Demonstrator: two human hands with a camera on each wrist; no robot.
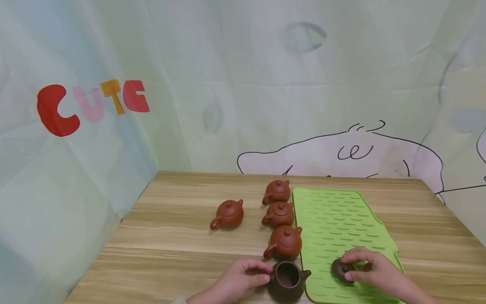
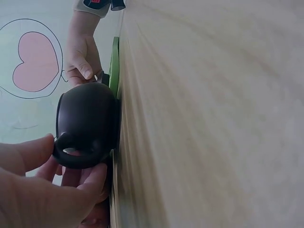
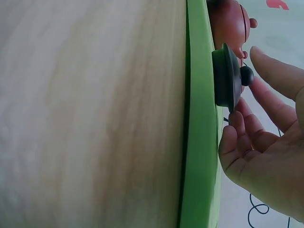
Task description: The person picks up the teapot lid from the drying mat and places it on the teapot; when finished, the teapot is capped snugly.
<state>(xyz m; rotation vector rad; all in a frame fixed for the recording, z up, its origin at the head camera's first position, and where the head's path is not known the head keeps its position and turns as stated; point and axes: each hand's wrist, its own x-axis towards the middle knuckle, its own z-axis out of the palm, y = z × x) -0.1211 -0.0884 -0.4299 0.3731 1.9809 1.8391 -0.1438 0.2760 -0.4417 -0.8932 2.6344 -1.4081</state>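
A dark brown teapot [image 1: 287,283] without its lid stands on the table beside the green mat's near left corner, its opening facing up. My left hand [image 1: 243,278] pinches its loop handle [image 2: 78,159] between thumb and fingers. On the green mat [image 1: 334,228] lies the dark lid [image 1: 339,272], knob up. My right hand [image 1: 373,270] is around the lid's knob [image 3: 247,76], thumb and index finger on opposite sides. A gap shows between thumb and knob in the right wrist view. The other fingers of that hand bend loosely near the lid's rim.
Three reddish-brown lidded teapots stand in a row along the mat's left edge: a near one [image 1: 286,242], a middle one [image 1: 280,214] and a far one [image 1: 278,192]. Another reddish teapot [image 1: 230,214] stands apart to the left. A printed cloth [image 1: 228,84] hangs behind the wooden table [image 1: 171,236].
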